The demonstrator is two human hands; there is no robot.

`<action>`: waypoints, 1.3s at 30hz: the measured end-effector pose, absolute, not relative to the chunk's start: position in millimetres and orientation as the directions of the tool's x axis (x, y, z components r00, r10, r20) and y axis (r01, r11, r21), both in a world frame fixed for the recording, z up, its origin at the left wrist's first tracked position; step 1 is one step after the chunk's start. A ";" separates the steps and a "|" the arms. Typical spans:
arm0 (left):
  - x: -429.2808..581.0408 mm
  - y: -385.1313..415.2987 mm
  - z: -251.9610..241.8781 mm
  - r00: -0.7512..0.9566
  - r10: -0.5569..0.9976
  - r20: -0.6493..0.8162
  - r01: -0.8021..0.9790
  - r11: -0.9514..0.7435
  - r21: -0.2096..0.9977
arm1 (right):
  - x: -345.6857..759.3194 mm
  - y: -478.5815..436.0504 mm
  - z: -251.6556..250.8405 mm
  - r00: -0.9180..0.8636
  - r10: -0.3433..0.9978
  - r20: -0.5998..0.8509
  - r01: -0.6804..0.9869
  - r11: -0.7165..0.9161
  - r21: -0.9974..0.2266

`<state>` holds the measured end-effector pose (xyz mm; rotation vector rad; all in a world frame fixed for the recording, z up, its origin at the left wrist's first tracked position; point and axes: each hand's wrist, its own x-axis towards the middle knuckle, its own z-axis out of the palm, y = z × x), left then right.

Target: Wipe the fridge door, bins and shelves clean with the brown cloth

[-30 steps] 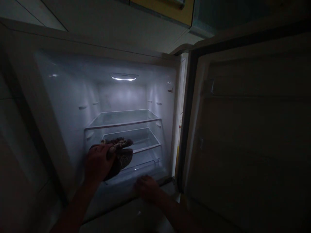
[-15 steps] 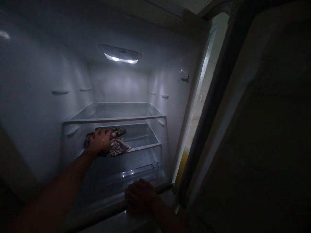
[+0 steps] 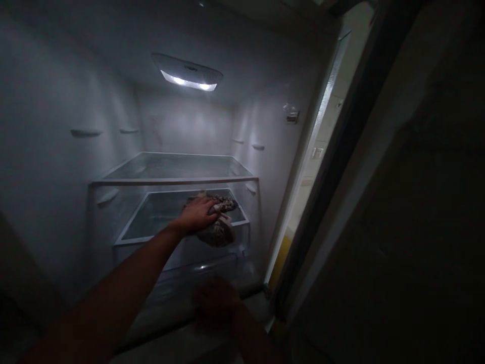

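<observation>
My left hand (image 3: 197, 213) presses a patterned cloth (image 3: 219, 231) onto the lower glass shelf (image 3: 140, 230) inside a fridge. The fingers are bent over the cloth, and part of it hangs past the shelf's front edge. Low down, my right hand (image 3: 215, 298) rests near the fridge's front sill. It is dark and blurred there, so its fingers do not show clearly.
Above lies the upper glass shelf (image 3: 182, 167), beneath a lit lamp (image 3: 189, 81). A clear drawer (image 3: 200, 265) sits below. The dark open door (image 3: 379, 202) stands on the right, with moulded shelf supports (image 3: 87, 133) along the walls.
My left hand has slid the cloth from the left part of the lower shelf to its right part. The right hand stays at about the same place. The view has shifted slightly.
</observation>
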<state>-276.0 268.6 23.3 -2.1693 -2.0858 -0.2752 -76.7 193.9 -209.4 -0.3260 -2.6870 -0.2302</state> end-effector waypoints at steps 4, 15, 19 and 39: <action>-357.5 237.4 34.0 -0.300 0.923 0.241 0.953 0.300 0.037 | -79.7 194.1 -211.2 -0.870 0.167 0.463 0.249 0.961 0.122; -216.4 304.9 36.3 -0.016 0.976 0.217 0.999 0.008 0.041 | -82.9 199.9 -226.7 -0.869 0.168 0.465 0.250 0.960 0.122; -185.4 307.6 20.9 0.097 0.955 0.281 0.992 -0.116 0.054 | -83.3 200.0 -225.7 -0.897 0.186 0.401 0.251 0.961 0.115; -302.2 344.8 41.0 -0.378 0.905 0.194 0.926 0.375 0.051 | -83.5 202.2 -234.6 -0.733 0.045 0.678 0.253 0.944 0.211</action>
